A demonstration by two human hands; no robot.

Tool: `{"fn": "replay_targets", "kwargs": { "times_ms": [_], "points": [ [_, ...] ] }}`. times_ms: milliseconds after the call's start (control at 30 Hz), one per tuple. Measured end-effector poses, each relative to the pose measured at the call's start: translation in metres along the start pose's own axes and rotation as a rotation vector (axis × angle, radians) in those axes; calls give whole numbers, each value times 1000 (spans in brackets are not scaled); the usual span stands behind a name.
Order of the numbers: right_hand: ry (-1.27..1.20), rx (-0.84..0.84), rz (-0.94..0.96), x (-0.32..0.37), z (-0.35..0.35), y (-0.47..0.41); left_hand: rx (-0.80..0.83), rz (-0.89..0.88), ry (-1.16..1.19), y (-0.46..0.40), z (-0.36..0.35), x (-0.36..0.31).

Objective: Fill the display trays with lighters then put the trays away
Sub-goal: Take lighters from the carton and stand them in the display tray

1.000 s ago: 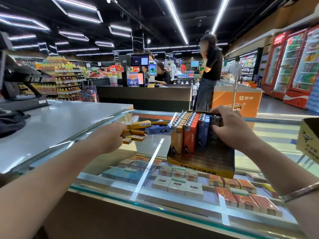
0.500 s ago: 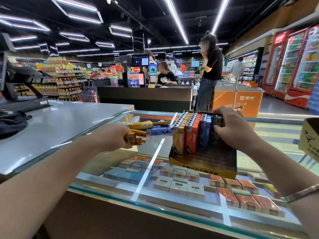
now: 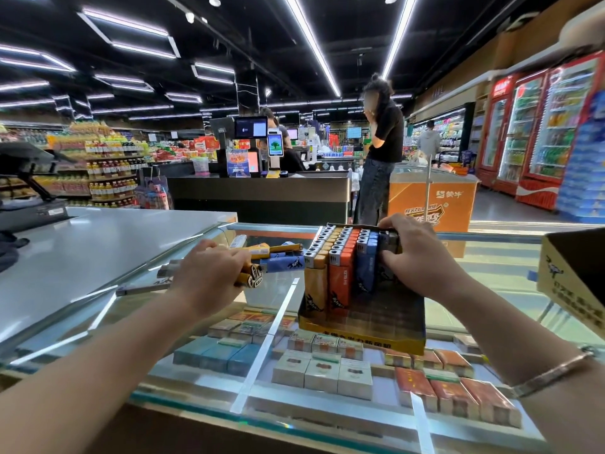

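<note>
Supermarket aisles, a checkout desk and red drink coolers fill the background, under long ceiling strip lights. Nearest the camera, a glass-topped table (image 3: 170, 309) shows rows of cigarette packs (image 3: 322, 371) beneath its pane.

At far left a grey counter (image 3: 98, 244) adjoins the glass. Beside it, the left hand (image 3: 209, 276) has its fingers curled round a small bundle of yellow lighters (image 3: 248, 278); they lie roughly level, long axes running left to right, their base ends poking out of the fist toward the tray. A pale lighter (image 3: 144, 288) lies flat on the glass by the wrist, pointing left to right as well. Just beyond the knuckles, loose lighters (image 3: 278, 255) rest on the glass, yellow ones and a blue one, also lying on their sides with their long axes left to right.

Further right, the yellow display tray (image 3: 360, 335) sits on the glass, its front lip printed with dark characters too blurred to read. Its back half holds upright lighters (image 3: 337, 257) in front-to-back rows: yellow, orange, then blue, metal tops up, each body bearing a dark animal logo and lettering I cannot make out. The tray's front half shows bare slots.

The right hand (image 3: 415, 257) grips the rightmost dark lighters (image 3: 388, 239) at the tray's back right, fingers curled over their tops, thumb against the blue row. A bracelet (image 3: 553, 371) circles that wrist.

At far right stands a cardboard box (image 3: 573, 276) with dark print and an animal emblem. Behind, an orange freezer chest (image 3: 432, 204) carries white characters, and a cooler base shows a Coca-Cola script.
</note>
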State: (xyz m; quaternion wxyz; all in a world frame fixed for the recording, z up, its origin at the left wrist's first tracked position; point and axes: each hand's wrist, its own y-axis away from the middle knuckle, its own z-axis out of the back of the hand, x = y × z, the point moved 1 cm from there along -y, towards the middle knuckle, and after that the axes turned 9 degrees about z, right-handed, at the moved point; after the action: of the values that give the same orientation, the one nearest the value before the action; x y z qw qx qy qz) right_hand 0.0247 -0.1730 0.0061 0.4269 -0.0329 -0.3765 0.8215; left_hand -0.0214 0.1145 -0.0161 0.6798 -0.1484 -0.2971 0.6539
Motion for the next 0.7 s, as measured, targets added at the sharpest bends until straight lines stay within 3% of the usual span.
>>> {"fn": "replay_targets", "kwargs": {
  "times_ms": [267, 567, 700],
  "points": [
    [-13, -8, 10, -2, 0, 0, 354, 79, 193, -7, -2, 2],
    [-24, 3, 17, -2, 0, -1, 385, -25, 166, -10, 15, 3],
    [-39, 13, 7, -1, 0, -1, 470, 23, 257, -7, 18, 0]
  ]
}}
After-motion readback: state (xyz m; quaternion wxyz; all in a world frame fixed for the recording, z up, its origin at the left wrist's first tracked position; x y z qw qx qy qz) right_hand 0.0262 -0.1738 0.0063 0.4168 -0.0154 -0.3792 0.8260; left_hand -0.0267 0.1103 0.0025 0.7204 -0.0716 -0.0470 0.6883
